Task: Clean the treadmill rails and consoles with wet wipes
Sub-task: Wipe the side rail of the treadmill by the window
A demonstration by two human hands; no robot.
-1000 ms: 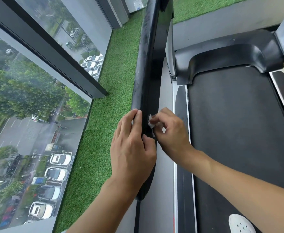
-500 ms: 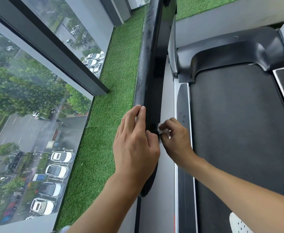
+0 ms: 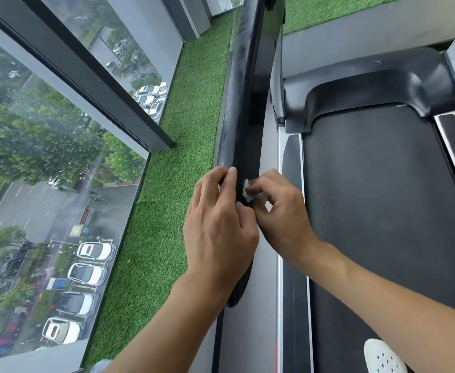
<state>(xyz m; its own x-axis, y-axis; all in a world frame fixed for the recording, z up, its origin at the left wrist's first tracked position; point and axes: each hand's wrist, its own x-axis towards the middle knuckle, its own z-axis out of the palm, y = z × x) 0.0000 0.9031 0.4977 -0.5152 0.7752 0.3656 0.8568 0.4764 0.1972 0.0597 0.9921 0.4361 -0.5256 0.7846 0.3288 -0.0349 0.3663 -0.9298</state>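
Note:
The black left handrail (image 3: 241, 84) of the treadmill runs from the top of the view down to its rounded end near my left wrist. My left hand (image 3: 218, 224) lies over the rail's near end, fingers along its outer side and thumb toward the inner side. My right hand (image 3: 280, 214) is just right of the rail and pinches a small crumpled white wet wipe (image 3: 246, 190) against the rail's inner face. Most of the wipe is hidden inside my fingers.
The black treadmill belt (image 3: 382, 211) and motor cover (image 3: 369, 84) lie to the right, with a white shoe (image 3: 382, 358) at the bottom. Green artificial turf (image 3: 172, 211) fills the strip on the left, ending at a tall window (image 3: 45, 157) over a street.
Both hands have stayed at the same stretch of rail. The right hand slid toward me half a second ago and is now back up level with the left fingertips, the wipe still pinched.

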